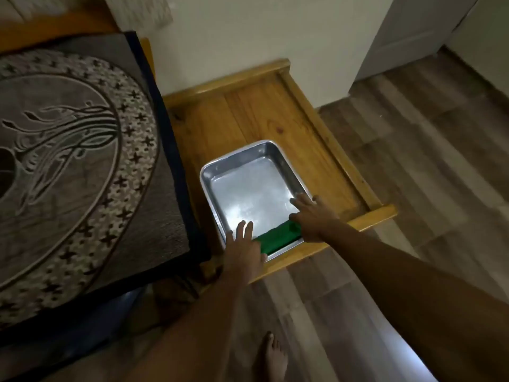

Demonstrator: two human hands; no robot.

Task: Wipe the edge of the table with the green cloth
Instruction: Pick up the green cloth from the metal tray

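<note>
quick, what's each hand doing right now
Left hand: open, fingers spread, over one end of the folded green cloth in the shiny metal tray.
Right hand: open, on the cloth's other end.

Bench [256, 114]: low, of yellow-brown wooden planks, with a raised rim along its far, right and near sides; it stands against a pale wall.
On the bench: a metal tray [248, 166], rectangular, at the near end, its near rim just beside the bench's near rim.
Floor [413, 188]: grey-brown wood-look planks; the bench stands on it.
</note>
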